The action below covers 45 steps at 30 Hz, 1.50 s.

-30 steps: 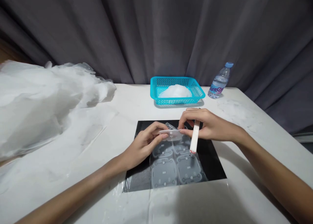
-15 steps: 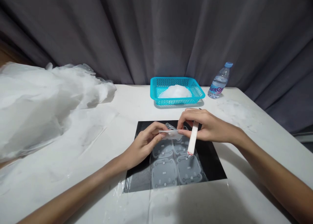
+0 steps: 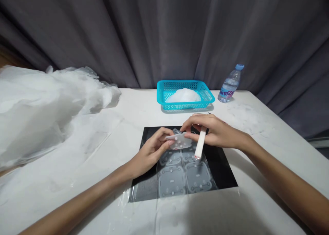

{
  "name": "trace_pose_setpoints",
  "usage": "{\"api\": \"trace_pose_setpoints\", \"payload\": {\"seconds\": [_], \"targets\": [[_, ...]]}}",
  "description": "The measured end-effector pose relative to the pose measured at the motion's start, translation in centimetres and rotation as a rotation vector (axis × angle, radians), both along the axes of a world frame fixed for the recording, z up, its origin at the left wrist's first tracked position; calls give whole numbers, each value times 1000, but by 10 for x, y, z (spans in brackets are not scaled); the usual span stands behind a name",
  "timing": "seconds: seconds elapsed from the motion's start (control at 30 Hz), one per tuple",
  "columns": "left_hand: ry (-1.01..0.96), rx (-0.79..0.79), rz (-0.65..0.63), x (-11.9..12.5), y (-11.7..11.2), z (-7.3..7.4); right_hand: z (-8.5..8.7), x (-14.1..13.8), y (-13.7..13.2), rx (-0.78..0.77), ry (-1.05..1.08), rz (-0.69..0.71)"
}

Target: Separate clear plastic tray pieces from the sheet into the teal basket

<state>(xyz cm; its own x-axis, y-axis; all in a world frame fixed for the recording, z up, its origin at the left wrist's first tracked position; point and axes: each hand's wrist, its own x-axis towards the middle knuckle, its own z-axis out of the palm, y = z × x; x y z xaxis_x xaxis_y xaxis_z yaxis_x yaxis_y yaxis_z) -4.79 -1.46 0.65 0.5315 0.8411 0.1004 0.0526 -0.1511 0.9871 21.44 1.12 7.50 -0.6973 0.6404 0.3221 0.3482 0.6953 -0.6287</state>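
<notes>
My left hand (image 3: 151, 151) and my right hand (image 3: 213, 131) both pinch a small translucent plastic piece (image 3: 178, 141) held just above a clear plastic sheet (image 3: 183, 175) of several similar square pieces. That sheet lies on a black panel (image 3: 223, 170) set in the white table. A white stick with a reddish tip (image 3: 199, 146) is also tucked in my right hand and points down toward the sheet. My left fingers grip the piece's left edge while my right fingers grip its right edge.
A turquoise basket (image 3: 185, 94) with a white heap inside stands at the back centre. To its right stands a water bottle (image 3: 230, 84). A big pile of white plastic film (image 3: 43, 108) covers the table's left side. A dark curtain hangs behind.
The small piece has tilted, its face now turned more toward me. My right hand shifted slightly left, and the stick's tip swung left with it.
</notes>
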Motion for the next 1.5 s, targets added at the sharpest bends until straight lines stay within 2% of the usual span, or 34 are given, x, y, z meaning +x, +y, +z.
{"api": "trace_pose_setpoints", "payload": {"seconds": [0.13,0.37,0.63,0.8,0.9,1.03,1.17,1.3,1.5], "targets": [[-100,-163,-22,5,-1,2,-7,1,8,-66,43,-15],[-266,-408,-17,9,0,5,-18,2,17,-286,91,-50],[-342,-583,45,10,-1,7,-25,2,20,-314,63,-61],[-321,-702,106,13,0,19,-15,11,18,-323,-71,-24],[-336,-709,119,15,-1,25,-8,15,15,-353,-120,28],[-333,-676,141,16,-4,24,-8,14,13,-447,-33,85],[-298,-608,82,17,-9,18,-15,7,12,-562,103,107],[-207,-570,72,17,-12,14,-19,-4,8,-591,185,100],[-86,-519,-43,15,-11,13,-17,-16,-1,-595,267,90]]}}
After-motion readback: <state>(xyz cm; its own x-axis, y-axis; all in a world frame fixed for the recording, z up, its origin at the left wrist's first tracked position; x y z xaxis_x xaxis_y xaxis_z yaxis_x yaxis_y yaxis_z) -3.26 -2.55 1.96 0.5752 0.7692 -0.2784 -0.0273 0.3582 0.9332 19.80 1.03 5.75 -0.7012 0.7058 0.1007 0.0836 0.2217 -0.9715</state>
